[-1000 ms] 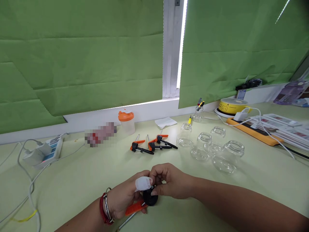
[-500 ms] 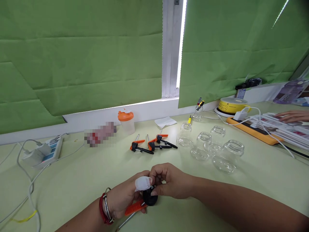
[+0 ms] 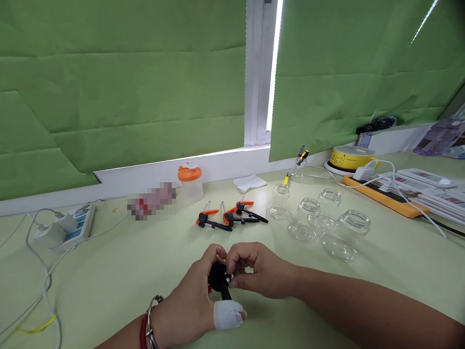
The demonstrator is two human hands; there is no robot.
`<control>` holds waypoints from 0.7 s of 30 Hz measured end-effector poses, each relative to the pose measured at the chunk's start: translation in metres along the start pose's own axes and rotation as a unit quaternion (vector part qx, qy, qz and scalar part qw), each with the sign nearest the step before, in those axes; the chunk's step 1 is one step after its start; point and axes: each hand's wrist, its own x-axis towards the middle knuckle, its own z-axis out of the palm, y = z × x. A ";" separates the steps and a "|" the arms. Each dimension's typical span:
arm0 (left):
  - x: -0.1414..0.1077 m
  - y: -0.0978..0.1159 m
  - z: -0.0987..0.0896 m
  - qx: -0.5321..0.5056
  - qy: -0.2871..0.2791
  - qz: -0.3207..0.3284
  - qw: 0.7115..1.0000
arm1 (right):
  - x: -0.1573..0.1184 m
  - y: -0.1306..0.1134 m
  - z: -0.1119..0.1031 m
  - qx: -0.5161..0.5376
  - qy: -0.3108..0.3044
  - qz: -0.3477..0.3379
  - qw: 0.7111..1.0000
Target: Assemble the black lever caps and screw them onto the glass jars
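Note:
My left hand (image 3: 196, 295), white tape around its thumb, grips a black and orange device (image 3: 218, 277) with a round black part and a short black arm. The thumb is stretched out below it, and most of the orange part is hidden behind the fingers. My right hand (image 3: 254, 269) has its thumb and index finger pinched at the device's side, by a small shiny screw. Beyond my hands lie three similar devices (image 3: 232, 220) with orange levers, black handles and metal rods. Several open glass jars (image 3: 308, 220) stand to the right of them.
An orange-lidded cup (image 3: 191, 183) and a white tissue (image 3: 249, 182) are by the wall. Screwdrivers (image 3: 301, 156) stand in a far jar. On the right are an orange power strip (image 3: 385, 196) and stacked cards (image 3: 436, 194). Cables and a white power strip (image 3: 82, 227) lie left.
My left hand has turned the device over, so its arm now points down and the orange part is mostly hidden. The taped thumb moved down. Another person's hand at right left the view.

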 end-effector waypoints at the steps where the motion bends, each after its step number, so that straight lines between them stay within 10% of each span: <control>1: 0.000 0.000 0.001 0.006 0.005 -0.001 1.000 | 0.000 0.000 0.000 -0.005 0.002 -0.002 1.000; 21: -0.002 -0.003 0.003 -0.008 0.004 0.008 1.000 | 0.001 0.003 0.000 -0.129 0.015 -0.119 0.984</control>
